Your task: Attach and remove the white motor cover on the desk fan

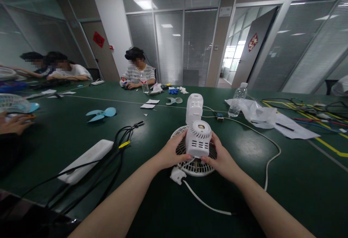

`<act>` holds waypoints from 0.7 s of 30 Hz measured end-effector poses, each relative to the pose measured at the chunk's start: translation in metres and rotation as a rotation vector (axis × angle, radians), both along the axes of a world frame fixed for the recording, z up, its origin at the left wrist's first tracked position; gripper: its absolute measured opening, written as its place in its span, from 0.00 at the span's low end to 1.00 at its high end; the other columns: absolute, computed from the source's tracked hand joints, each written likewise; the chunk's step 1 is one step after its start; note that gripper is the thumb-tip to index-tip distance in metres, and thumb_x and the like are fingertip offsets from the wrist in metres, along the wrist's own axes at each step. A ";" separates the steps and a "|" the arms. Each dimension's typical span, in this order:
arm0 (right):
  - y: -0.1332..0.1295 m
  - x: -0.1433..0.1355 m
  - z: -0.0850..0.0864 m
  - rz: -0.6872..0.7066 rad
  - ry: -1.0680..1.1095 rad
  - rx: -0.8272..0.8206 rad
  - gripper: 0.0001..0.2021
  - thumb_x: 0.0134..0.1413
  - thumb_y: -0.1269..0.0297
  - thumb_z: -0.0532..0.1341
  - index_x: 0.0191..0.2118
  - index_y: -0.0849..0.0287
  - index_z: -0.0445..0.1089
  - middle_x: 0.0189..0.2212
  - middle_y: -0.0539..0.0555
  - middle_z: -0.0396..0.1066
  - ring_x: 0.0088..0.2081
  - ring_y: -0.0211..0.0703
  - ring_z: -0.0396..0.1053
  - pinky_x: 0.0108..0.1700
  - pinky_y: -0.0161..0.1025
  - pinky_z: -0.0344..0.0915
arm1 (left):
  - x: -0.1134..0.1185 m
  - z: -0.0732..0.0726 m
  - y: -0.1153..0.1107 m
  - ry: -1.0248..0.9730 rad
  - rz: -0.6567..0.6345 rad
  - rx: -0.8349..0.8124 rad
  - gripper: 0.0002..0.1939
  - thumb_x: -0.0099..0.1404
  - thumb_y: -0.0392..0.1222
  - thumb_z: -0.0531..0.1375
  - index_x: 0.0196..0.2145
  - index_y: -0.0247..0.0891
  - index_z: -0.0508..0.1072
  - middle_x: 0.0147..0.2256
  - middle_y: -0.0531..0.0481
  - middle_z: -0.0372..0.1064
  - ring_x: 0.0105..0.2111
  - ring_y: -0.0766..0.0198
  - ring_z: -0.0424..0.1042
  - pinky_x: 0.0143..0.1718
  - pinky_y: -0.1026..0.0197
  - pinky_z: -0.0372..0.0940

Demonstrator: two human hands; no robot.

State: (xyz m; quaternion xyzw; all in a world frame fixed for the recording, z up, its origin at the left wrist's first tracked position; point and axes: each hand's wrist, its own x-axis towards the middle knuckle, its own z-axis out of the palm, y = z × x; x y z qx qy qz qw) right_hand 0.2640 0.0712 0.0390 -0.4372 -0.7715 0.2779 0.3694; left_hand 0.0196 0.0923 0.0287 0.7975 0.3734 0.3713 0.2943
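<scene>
Between my two hands is a white fan motor housing with vent slots. My left hand grips its left side, thumb along the lower edge. On the other side, my right hand presses its fingers and thumb against the housing. Beneath lies a round white fan grille on the green table. A second white slotted fan part stands just behind the housing. A small white block with a cable sits in front of the grille at the left.
A white power strip and black cables lie to the left, with blue fan blades beyond. At the right are a plastic bottle, crumpled plastic and a long pale cable. Co-workers sit across and left.
</scene>
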 end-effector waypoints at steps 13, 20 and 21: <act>-0.001 0.001 0.007 -0.006 -0.113 -0.036 0.50 0.52 0.61 0.63 0.68 0.50 0.25 0.66 0.59 0.49 0.65 0.56 0.51 0.63 0.59 0.50 | -0.001 0.003 0.000 -0.039 0.008 -0.049 0.42 0.57 0.43 0.66 0.64 0.47 0.52 0.63 0.45 0.55 0.62 0.49 0.55 0.62 0.40 0.50; 0.000 0.001 0.006 -0.018 -0.116 -0.063 0.50 0.52 0.61 0.63 0.68 0.49 0.24 0.66 0.58 0.49 0.64 0.56 0.52 0.63 0.59 0.51 | 0.000 0.009 -0.005 0.057 0.030 0.014 0.40 0.59 0.45 0.64 0.65 0.44 0.50 0.63 0.46 0.54 0.62 0.53 0.55 0.63 0.47 0.50; 0.000 0.001 0.007 -0.006 -0.111 -0.064 0.50 0.52 0.61 0.63 0.68 0.48 0.24 0.65 0.58 0.49 0.64 0.55 0.52 0.63 0.58 0.51 | -0.001 0.009 -0.005 0.054 0.031 0.008 0.40 0.59 0.45 0.64 0.65 0.44 0.50 0.63 0.46 0.54 0.62 0.53 0.55 0.63 0.47 0.51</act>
